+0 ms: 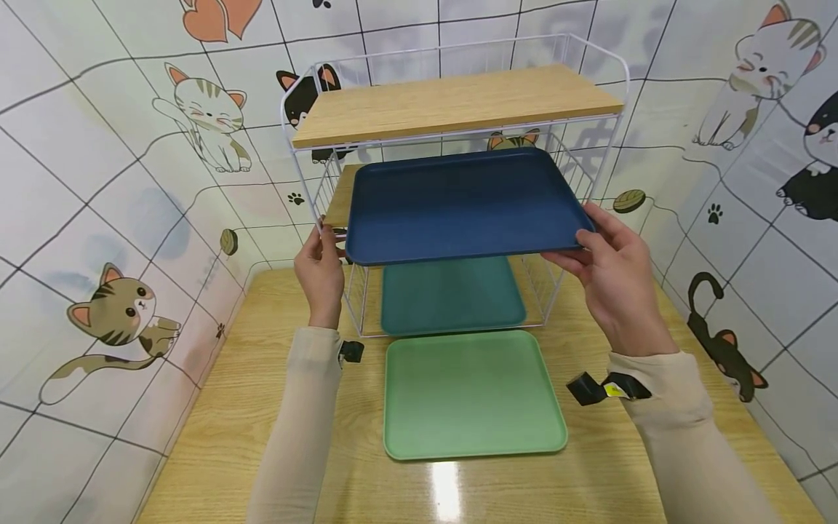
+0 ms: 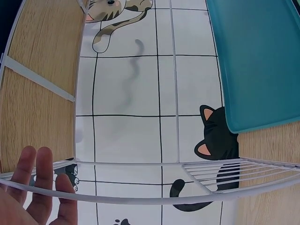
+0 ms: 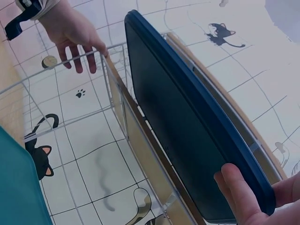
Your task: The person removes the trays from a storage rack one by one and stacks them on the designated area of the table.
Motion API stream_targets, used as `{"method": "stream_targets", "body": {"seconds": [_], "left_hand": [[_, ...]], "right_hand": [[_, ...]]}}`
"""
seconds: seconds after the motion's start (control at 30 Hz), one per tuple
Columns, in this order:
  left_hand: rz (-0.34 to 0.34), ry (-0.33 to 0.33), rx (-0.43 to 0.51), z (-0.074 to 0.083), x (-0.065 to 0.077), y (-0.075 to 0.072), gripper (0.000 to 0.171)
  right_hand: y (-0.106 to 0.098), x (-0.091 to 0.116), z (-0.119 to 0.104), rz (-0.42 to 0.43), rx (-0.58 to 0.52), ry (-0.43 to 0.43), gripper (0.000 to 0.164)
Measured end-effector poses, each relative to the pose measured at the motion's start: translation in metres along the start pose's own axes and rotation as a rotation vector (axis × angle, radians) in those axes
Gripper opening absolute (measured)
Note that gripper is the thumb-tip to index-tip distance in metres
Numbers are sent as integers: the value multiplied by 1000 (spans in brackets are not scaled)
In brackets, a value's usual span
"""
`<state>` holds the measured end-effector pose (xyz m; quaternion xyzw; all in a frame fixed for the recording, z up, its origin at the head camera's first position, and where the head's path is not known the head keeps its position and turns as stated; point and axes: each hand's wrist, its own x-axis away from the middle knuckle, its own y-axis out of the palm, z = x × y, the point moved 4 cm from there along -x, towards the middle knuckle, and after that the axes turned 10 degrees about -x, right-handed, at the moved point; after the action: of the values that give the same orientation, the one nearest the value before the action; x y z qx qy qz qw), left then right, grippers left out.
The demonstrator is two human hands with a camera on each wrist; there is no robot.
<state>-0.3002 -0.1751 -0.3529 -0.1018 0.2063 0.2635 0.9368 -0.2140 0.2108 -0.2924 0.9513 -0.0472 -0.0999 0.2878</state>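
My right hand [image 1: 618, 280] holds a navy blue tray [image 1: 458, 207] by its near right corner, thumb on the rim and fingers underneath. The tray tilts over the middle wooden shelf [image 1: 342, 198] of a white wire rack [image 1: 618, 138]. At the rack's left front, my left hand [image 1: 321, 273] grips the frame beside the middle shelf, its fingers [image 2: 43, 180] reaching below the shelf in the left wrist view. A teal tray [image 1: 452, 298] lies on the bottom level. In front of the rack, a light green tray [image 1: 471, 397] rests on the wooden table [image 1: 216, 437].
The rack's top wooden shelf [image 1: 458, 102] overhangs the navy tray, with wire rails around its back and sides. Walls [image 1: 118, 218] with a tile pattern and cartoon cats enclose the table on the left, back and right.
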Motion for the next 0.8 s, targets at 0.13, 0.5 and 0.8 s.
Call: {"method": "stream_targets", "body": {"seconds": [0.13,0.5,0.8], "left_hand": [[-11,13,5,-1,-1,0,35],[-4,0,28,1,-2,1,32],[-44,-4,52,32,13,-4,34]], "right_hand": [[-3,7,-2,-6,-42,-9,58],[-15,22,2,-36,-113,-4,65],[-23,38,5,-43,-106,-40,63]]}}
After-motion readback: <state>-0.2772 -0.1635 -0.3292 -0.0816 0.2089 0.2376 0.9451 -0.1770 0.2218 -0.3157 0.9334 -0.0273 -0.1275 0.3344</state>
